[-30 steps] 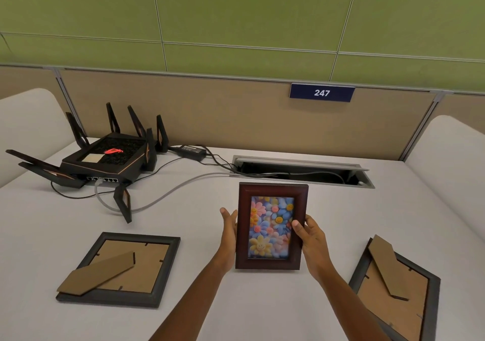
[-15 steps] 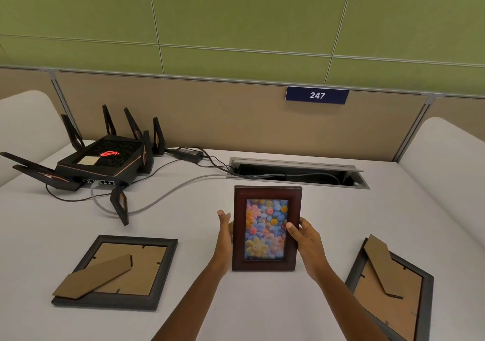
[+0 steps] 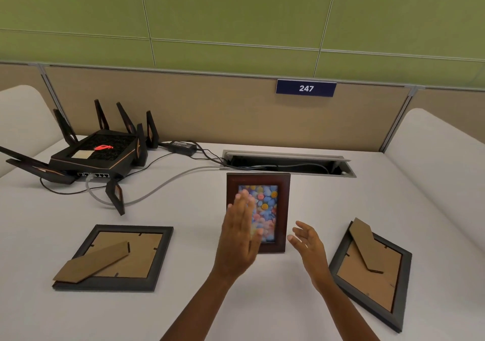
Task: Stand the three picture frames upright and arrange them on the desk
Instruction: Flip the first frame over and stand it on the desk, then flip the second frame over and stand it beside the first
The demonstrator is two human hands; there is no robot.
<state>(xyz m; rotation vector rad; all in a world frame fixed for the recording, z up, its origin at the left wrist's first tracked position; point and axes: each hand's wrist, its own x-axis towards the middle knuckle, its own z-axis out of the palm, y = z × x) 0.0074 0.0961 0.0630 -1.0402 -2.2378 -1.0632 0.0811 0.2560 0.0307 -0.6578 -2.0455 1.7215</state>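
A dark red wooden picture frame (image 3: 283, 209) with a colourful flower picture stands upright on the white desk (image 3: 341, 209), facing me. My left hand (image 3: 241, 233) is in front of its left half, flat and open, holding nothing. My right hand (image 3: 307, 241) is just right of the frame's lower corner, fingers apart, clear of it. A black frame (image 3: 115, 258) lies face down at the left, its cardboard stand on top. Another black frame (image 3: 372, 270) lies face down at the right, turned at an angle.
A black router (image 3: 97, 154) with several antennas sits at the back left, its cables (image 3: 168, 183) running across the desk to an open cable tray (image 3: 288, 163) behind the red frame. A beige partition with a "247" sign (image 3: 305, 88) closes the back.
Both hands have let go of the red frame, which now stands by itself slightly farther back. The left hand has come across in front of it; the right has pulled away to the right.
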